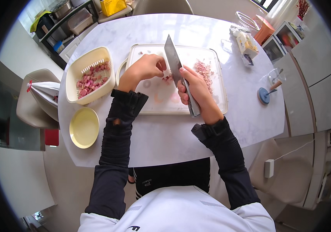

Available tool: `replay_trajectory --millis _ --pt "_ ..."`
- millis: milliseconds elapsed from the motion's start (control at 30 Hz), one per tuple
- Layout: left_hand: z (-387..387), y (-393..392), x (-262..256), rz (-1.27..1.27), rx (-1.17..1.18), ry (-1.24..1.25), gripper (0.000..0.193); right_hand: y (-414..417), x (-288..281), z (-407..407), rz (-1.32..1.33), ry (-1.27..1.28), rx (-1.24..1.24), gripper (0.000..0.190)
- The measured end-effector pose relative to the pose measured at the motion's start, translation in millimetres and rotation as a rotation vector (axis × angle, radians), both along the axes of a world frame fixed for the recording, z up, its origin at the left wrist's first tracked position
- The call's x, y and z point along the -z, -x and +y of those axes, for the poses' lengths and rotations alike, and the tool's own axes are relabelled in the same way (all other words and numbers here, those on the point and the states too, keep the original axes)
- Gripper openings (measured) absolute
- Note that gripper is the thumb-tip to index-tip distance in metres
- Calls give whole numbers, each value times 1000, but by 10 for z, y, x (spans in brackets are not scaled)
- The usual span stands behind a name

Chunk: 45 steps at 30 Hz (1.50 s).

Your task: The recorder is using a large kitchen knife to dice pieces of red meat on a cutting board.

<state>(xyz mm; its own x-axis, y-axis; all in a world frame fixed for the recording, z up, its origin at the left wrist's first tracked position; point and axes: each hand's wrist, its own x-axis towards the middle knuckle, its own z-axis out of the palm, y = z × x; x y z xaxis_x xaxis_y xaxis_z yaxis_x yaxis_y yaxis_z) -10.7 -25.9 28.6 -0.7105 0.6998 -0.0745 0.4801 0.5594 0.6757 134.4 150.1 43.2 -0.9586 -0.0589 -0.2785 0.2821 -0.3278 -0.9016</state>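
Observation:
A metal kitchen cleaver [173, 59] is held by its handle in my right hand [193, 84], its blade pointing away from me over a white plastic cutting board [159, 105]. Left of the blade, my left hand [146, 69] hovers with curled fingers above a few chopped reddish pieces [168, 78]; whether it pinches anything is hidden. A larger pile of chopped pink-and-white pieces, which look like shallot or onion [204, 74], lies on the board's right side. Whole and cut pink bulbs [91, 82] fill part of a cream plastic basket [72, 87] on the left.
A pale yellow bowl [84, 127] stands below the basket near the table's left edge. Toward the right are a tissue pack [247, 45], a clear glass [276, 76] and a blue round object [263, 96]. Chairs stand around the marble-patterned table [165, 139].

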Motion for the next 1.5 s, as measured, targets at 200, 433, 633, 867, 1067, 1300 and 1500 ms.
replay_trajectory --millis 200,433,633,867,1067,1300,1500 --pt "92 -77 58 -28 -1 58 34 80 108 35 -22 101 28 29" --pt "68 -90 5 -18 13 80 36 -32 -71 74 29 127 -3 30" --pt "-15 -49 -1 6 2 83 37 -4 -7 23 -4 104 -45 32" --pt "20 -64 -12 -53 8 94 36 -10 -41 -9 -44 111 15 29" --pt "-5 -59 -5 -56 23 83 37 -16 -52 17 -6 121 -8 41" --pt "-42 -53 -27 -50 39 95 36 4 10 -50 -21 114 -30 39" --pt "28 4 51 -32 85 53 34 67 54 -4 -28 100 4 36"
